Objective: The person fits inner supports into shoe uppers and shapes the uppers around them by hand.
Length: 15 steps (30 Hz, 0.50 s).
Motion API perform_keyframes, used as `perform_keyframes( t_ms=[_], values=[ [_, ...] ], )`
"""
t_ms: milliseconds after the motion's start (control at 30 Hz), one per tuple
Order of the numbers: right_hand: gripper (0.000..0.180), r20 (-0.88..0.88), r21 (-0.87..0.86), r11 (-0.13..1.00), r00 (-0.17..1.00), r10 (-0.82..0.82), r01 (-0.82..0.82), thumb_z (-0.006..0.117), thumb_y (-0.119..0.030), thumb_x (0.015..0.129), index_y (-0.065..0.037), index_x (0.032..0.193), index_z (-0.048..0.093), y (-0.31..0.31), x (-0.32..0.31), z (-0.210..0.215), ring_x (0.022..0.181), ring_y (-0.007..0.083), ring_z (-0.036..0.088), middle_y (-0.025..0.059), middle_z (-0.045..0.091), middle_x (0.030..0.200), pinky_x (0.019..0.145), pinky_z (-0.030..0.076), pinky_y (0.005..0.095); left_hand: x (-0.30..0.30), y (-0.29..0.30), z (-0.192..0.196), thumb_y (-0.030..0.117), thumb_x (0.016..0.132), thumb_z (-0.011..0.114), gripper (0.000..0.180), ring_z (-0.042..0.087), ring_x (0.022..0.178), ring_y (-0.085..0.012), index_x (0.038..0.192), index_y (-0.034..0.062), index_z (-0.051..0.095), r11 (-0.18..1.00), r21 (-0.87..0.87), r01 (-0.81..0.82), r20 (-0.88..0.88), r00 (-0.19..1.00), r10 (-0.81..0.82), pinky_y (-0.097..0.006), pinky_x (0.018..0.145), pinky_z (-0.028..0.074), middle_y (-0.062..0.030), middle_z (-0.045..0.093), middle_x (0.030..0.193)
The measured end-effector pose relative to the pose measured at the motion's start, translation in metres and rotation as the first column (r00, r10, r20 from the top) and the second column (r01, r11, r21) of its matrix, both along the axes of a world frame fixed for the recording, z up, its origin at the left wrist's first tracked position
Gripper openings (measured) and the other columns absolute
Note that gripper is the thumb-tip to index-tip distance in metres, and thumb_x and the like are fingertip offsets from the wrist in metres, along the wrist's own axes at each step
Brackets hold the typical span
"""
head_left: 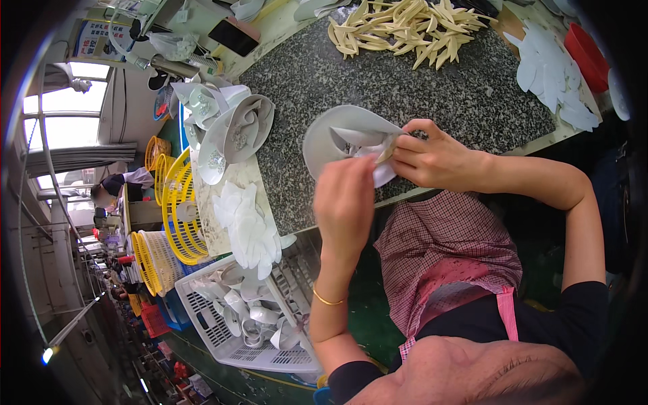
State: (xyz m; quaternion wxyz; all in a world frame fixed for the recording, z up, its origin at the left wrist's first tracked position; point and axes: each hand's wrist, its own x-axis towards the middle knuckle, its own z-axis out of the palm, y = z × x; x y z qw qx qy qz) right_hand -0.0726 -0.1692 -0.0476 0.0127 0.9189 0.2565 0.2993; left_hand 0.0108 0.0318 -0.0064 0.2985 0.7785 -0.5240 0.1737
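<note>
A white shoe upper (pixel 324 135), curved and folded into a loop, lies at the near edge of the dark speckled worktop (pixel 297 74). My right hand (pixel 428 156) is closed on its right end, with the fingers curled and pinching. My left hand (pixel 345 196) is at the near side of the same piece, blurred by motion. Its fingers are bent together close to the right fingertips, and what they pinch is hidden. A small beige sliver (pixel 386 154) shows between the two hands.
Curved beige strips (pixel 412 30) are heaped at the far side. Flat white pieces lie in a pile (pixel 550 67) at the right and another (pixel 246 226) at the left. Finished-looking uppers (pixel 236 131) stand left. A white basket (pixel 223 347) holds more pieces beside the worktop.
</note>
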Motion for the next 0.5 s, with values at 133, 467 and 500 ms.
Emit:
perform_keyframes(
  t_ms=[133,467,500],
  values=[
    [0.014,0.024,-0.039,0.999,1.0,-0.014,0.015,0.062,-0.018,0.074,-0.009,0.083,0.067,-0.002,-0.01,-0.005,0.099,0.0139,0.056,-0.0032,0.063,0.085,0.102,0.031,0.0422,-0.012,-0.01,-0.004,0.021,0.084,0.072,0.033,0.063,0.099,-0.0233,0.111,0.0032,0.065,0.947,0.316,0.064,0.063,0.994,-0.088,-0.033,0.081,0.049,-0.0087,0.067,0.109],
    [0.02,0.108,-0.149,0.988,0.992,0.066,-0.049,0.06,-0.018,0.08,-0.009,0.097,0.064,-0.023,-0.013,0.006,0.113,0.0146,0.057,0.0003,0.065,0.104,0.096,0.037,0.0292,-0.038,-0.023,-0.014,0.014,0.078,0.06,0.038,0.058,0.108,-0.022,0.109,-0.0055,0.067,0.798,0.596,-0.093,0.398,0.897,-0.193,-0.031,0.088,0.046,-0.0168,0.066,0.116],
    [0.019,0.121,-0.192,0.98,0.99,0.075,-0.051,0.061,-0.019,0.079,-0.01,0.095,0.064,-0.025,-0.01,0.007,0.113,0.0132,0.056,-0.0008,0.065,0.103,0.096,0.036,0.0285,-0.038,-0.023,-0.014,0.014,0.079,0.059,0.036,0.059,0.105,-0.022,0.108,-0.0065,0.065,0.798,0.594,-0.104,0.421,0.886,-0.197,-0.03,0.086,0.047,-0.0176,0.066,0.113]
  ],
)
